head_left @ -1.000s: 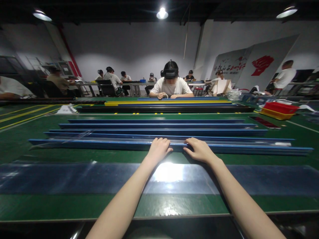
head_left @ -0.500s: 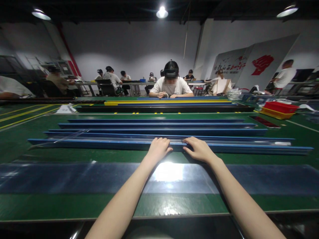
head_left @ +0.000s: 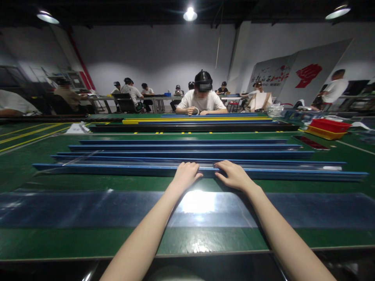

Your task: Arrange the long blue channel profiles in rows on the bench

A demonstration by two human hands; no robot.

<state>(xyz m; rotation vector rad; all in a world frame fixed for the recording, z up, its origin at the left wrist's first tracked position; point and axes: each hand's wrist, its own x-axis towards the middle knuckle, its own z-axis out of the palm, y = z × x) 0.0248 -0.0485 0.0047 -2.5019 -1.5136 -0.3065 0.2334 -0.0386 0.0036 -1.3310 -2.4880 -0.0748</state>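
Note:
A long blue channel strip (head_left: 117, 169) lies across the green table, nearest of several similar strips. My left hand (head_left: 186, 174) grips its near wall around the middle, fingers over the top edge and thumb on the near side. A short way to the right, my right hand (head_left: 233, 175) holds the same wall in the same way, thumb pointing inward. Between the hands a small length of the blue wall shows. My fingertips are hidden behind it. Closer to me, under my forearms, a clear plastic sheet (head_left: 88, 208) lies flat and reflects the lamp.
Beyond the held strip lie more blue strips (head_left: 187, 147), a black strip (head_left: 205, 128) and yellow strips (head_left: 193, 120). A co-worker (head_left: 202, 99) sits opposite with a ring-shaped roll. On the right are a phone (head_left: 312, 143) and a red bin (head_left: 329, 127).
My hands and the blue strip stay practically still. Across the table, the co-worker's hand has raised the ring-shaped roll slightly, and the head has tilted a little.

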